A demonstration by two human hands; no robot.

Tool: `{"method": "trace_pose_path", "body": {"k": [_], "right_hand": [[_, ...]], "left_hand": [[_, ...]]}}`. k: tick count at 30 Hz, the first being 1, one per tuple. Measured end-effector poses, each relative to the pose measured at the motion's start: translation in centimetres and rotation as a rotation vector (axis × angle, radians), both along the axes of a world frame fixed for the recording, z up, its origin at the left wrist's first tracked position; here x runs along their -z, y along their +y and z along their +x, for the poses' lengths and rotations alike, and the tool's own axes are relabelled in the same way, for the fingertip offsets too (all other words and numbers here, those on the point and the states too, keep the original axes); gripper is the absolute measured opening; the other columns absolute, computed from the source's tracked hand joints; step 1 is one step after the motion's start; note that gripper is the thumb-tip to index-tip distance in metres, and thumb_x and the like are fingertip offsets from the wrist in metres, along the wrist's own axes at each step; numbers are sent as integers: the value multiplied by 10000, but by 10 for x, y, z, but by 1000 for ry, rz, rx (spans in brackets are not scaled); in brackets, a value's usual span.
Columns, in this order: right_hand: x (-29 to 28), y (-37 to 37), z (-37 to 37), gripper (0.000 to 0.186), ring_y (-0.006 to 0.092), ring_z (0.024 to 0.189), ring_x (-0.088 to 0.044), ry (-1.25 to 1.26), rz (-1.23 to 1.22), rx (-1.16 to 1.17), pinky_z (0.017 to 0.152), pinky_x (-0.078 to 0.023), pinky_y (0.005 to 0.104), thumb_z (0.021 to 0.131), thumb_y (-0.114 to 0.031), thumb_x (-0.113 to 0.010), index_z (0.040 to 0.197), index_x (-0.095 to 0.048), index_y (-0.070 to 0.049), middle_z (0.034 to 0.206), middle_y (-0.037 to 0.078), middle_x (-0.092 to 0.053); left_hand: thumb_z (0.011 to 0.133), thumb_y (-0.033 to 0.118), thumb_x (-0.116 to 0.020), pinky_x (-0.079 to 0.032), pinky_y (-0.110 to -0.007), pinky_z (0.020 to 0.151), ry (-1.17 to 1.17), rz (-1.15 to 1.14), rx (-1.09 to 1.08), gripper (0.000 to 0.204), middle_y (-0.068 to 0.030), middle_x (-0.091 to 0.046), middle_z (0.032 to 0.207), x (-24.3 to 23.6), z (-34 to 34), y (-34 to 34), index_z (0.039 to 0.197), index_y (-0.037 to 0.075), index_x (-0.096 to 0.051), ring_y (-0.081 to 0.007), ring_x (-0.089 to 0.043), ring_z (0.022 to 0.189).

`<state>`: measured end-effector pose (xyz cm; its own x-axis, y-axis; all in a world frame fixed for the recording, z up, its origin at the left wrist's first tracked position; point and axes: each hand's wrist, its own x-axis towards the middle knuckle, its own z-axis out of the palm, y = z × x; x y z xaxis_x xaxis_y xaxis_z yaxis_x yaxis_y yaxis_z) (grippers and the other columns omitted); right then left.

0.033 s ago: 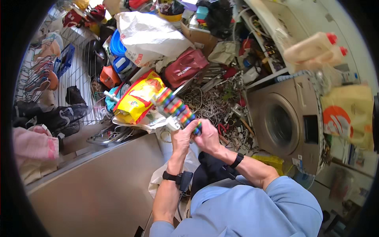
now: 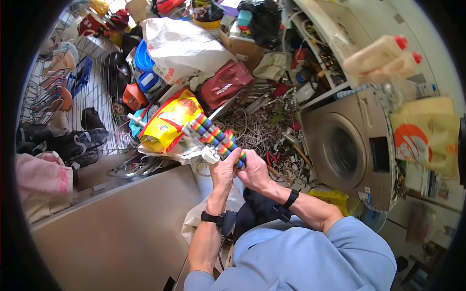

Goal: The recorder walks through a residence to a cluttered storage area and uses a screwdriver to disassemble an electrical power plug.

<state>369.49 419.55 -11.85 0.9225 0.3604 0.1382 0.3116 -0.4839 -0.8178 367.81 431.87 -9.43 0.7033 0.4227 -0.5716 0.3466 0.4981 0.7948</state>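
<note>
My left hand (image 2: 224, 172) and my right hand (image 2: 254, 171) are side by side, both closed around the near end of a rainbow-striped bundle (image 2: 213, 135). It looks like several thick, banded strands lying together and slanting away to the upper left; its exact kind I cannot make out. A white plastic piece (image 2: 209, 155) shows along its left side, close to my left thumb. Behind the far end stands a yellow and red printed bag (image 2: 175, 119). My fingers hide the part of the bundle they grip.
A heap of cables and metal bits (image 2: 257, 128) covers the floor beyond my hands. To the right stands a washing machine (image 2: 340, 145) with plastic jugs (image 2: 376, 56) above it. A flat metallic panel (image 2: 116, 218) fills the lower left, below a wire rack (image 2: 92, 97). A maroon bag (image 2: 225, 85) lies ahead.
The striped bundle has shifted slightly and its strands lie a little differently, less blurred than before. Both hands keep their grip on it.
</note>
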Motion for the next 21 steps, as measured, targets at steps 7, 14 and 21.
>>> {"method": "trace_pose_path", "body": {"k": [7,14,21], "right_hand": [[-41,-99,-75,525,223,837,-618,446,53,-259,769,-521,371,814,-343,-820,1133,-575,-5,959,114,-613],[-33,-173,-99,503,157,957,-641,796,333,-100,824,-537,313,872,-265,-780,1225,-567,23,1050,97,-668],[-33,-259,-101,359,103,832,-653,909,521,109,670,-525,251,898,-216,-718,1185,-628,-19,974,54,-683]], "left_hand": [[868,117,-772,-536,-273,655,-39,-75,171,189,-12,-711,890,-18,-92,-61,1023,26,-713,-107,-656,721],[875,133,-768,-562,-287,695,-38,-225,386,215,-31,-731,928,-14,-117,-127,1052,24,-713,-136,-694,786],[856,120,-801,-580,-369,875,-37,-458,412,404,-58,-728,1095,7,-128,-158,1223,32,-655,-192,-708,939]]}}
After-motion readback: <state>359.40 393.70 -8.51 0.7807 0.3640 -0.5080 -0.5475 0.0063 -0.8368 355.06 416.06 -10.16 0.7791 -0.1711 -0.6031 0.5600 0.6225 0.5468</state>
